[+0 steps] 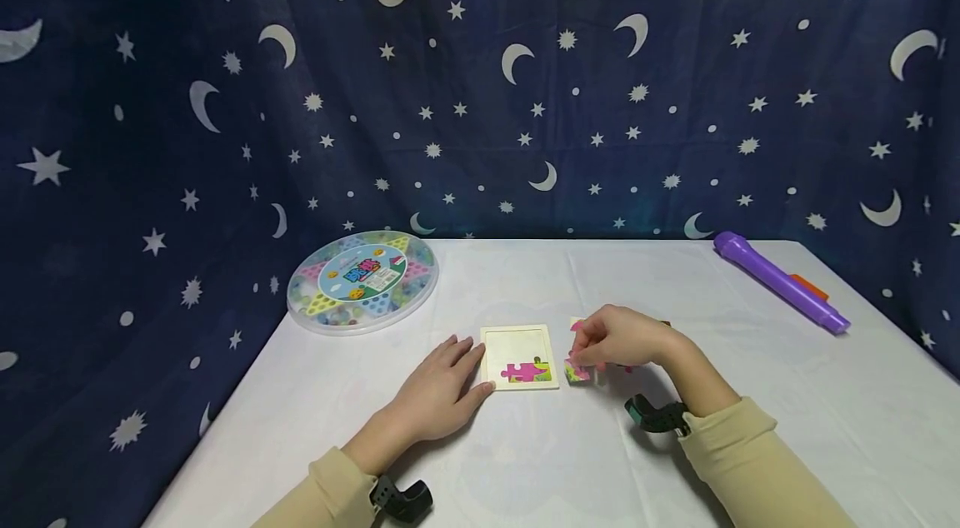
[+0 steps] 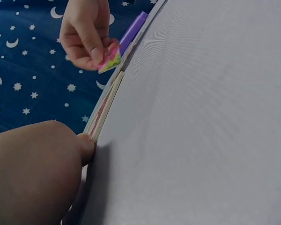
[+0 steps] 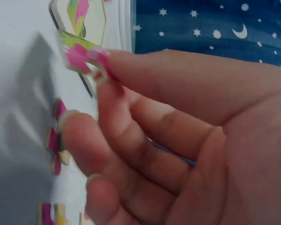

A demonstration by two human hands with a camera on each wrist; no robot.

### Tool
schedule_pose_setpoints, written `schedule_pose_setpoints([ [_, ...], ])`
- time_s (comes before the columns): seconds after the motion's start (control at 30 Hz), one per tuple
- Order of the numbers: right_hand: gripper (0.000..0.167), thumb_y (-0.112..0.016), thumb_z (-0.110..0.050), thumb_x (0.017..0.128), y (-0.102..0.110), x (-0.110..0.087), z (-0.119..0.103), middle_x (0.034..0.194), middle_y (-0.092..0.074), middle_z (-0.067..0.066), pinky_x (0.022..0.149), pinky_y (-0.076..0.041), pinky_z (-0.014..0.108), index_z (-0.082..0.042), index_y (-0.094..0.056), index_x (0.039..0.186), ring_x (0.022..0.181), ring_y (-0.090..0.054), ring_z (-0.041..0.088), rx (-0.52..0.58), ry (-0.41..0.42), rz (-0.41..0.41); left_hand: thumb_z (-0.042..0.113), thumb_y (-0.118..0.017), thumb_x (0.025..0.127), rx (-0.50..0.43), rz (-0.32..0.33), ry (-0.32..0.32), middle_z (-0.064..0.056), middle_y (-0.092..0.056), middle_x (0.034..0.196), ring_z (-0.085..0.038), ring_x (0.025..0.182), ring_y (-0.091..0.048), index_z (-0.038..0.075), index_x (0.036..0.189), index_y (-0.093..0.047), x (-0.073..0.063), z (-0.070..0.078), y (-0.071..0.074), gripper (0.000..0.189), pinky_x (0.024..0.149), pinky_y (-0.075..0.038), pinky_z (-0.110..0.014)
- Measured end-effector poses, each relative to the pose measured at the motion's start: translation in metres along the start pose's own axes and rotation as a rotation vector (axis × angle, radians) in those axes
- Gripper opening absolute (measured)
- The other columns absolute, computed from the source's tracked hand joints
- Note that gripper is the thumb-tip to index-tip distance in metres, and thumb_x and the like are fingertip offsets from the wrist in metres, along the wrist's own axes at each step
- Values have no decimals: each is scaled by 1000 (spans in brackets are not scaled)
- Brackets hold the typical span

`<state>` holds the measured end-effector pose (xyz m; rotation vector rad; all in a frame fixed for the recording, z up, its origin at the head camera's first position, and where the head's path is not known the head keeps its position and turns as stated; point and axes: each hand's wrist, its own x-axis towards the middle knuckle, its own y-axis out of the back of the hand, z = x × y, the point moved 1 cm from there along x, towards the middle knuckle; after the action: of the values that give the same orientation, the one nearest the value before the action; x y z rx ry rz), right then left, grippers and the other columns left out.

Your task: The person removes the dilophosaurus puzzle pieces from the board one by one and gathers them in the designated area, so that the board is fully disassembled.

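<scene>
A square wooden puzzle tray (image 1: 517, 336) lies mid-table with joined pink and green pieces (image 1: 527, 371) in its lower right part. My left hand (image 1: 437, 389) rests at the tray's left side, fingers straight, thumb at the lower left corner. Just right of the tray, my right hand (image 1: 624, 336) pinches a pink and green jigsaw piece (image 3: 78, 56) between thumb and fingertip. In the left wrist view the piece (image 2: 111, 58) is held up off the table. Loose puzzle pieces (image 3: 51, 140) lie below and beside the right hand, partly hidden by it.
A round clear game box (image 1: 363, 282) with a colourful label lies at the back left. At the back right are a purple toy microphone (image 1: 780, 282) and an orange object (image 1: 810, 286). A dark blue curtain (image 1: 480, 95) with moons and stars hangs behind the white table (image 1: 525, 461).
</scene>
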<state>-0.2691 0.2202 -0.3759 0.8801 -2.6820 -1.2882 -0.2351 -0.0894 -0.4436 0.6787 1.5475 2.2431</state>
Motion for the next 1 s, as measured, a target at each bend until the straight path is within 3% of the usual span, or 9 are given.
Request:
schedule_pose_setpoints([
  [0.3,16,-85,-18,82,4,-9,6,70,-66,1,57,-45,29,-12,-71,85,60,-60,17,-12,-54,-83,44,-50,106,4,-18,8,-17,-43,157,-38,149,-31,4,153,-46,1,0,-1,62,121,-25,-50],
  [0.57,22,-88,-21,79,2,-10,8,65,-64,2,55,-42,28,-12,-68,79,57,-56,15,-76,-159,-101,44,-51,105,2,-17,8,-17,-44,156,-38,148,-33,4,153,-47,1,-1,0,62,121,-25,-49],
  [1.0,23,-89,-24,79,-3,-7,8,65,-63,0,56,-42,28,-14,-68,77,57,-57,14,-103,-146,-67,45,-51,105,6,-15,8,-17,-44,156,-38,148,-33,4,153,-47,0,-2,1,62,120,-26,-49],
])
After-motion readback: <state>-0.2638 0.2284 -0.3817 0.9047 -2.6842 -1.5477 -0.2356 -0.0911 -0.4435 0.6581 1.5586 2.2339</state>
